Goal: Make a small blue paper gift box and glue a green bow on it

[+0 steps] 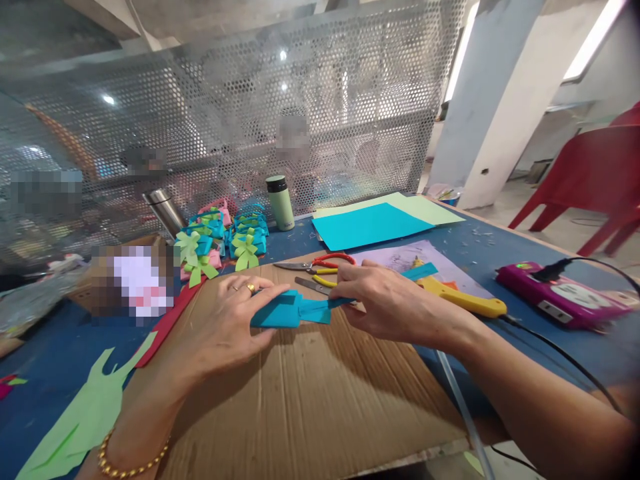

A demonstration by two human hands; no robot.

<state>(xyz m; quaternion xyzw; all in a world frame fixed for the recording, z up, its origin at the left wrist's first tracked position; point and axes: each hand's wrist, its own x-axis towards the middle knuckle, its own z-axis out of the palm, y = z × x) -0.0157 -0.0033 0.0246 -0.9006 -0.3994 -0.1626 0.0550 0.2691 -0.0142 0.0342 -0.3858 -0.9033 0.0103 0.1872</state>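
Note:
My left hand (240, 317), with a ring and a beaded bracelet, pinches a folded blue paper piece (277, 310) between thumb and fingers. At the piece's right end my right hand (377, 297) grips a narrow blue paper strip (342, 302), its fingertips closed on it. Both hands are just above a brown cardboard sheet (310, 413). Past my right hand lie red-handled scissors (333, 259) and a yellow-handled cutting tool (325, 272), partly hidden. To its right rests a yellow glue gun (463, 297) with a black cord and a clear glue stick (457, 393).
Blue (373, 227) and pale green sheets (435, 211) lie at the back. Several paper pieces with green bows (246, 249) stand near a green flask (281, 205) and a steel bottle (165, 210). Green paper scraps (90, 407) lie left, a purple power strip (560, 297) right.

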